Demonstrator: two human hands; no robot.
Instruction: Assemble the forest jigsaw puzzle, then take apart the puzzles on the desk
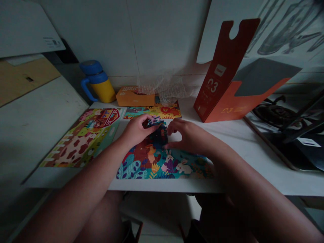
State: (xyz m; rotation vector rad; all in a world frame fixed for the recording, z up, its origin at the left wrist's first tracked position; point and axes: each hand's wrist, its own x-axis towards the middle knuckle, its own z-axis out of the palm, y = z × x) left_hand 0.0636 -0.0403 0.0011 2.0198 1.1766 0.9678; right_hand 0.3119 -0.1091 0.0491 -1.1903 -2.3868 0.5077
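Teal bunny puzzle (pixel 164 165), flat on the white counter (pixel 235 135). Looks done along the bottom, probably unfinished up top. Clamped on loose pieces (pixel 155 120) with the left hand (pixel 136 130); thumb and fingers apart on the right hand (pixel 187 135), seemingly empty.

The left hand (pixel 136 131) and right hand (pixel 186 133) are bare, as are both forearms (pixel 84 185); the legs (pixel 106 214) are in deep shadow, what covers them too dark to tell.

Puzzle pieces (pixel 156 120) in the left hand (pixel 138 130), right hand (pixel 186 133) by the teal rabbit puzzle (pixel 162 165) on a white table (pixel 243 145).
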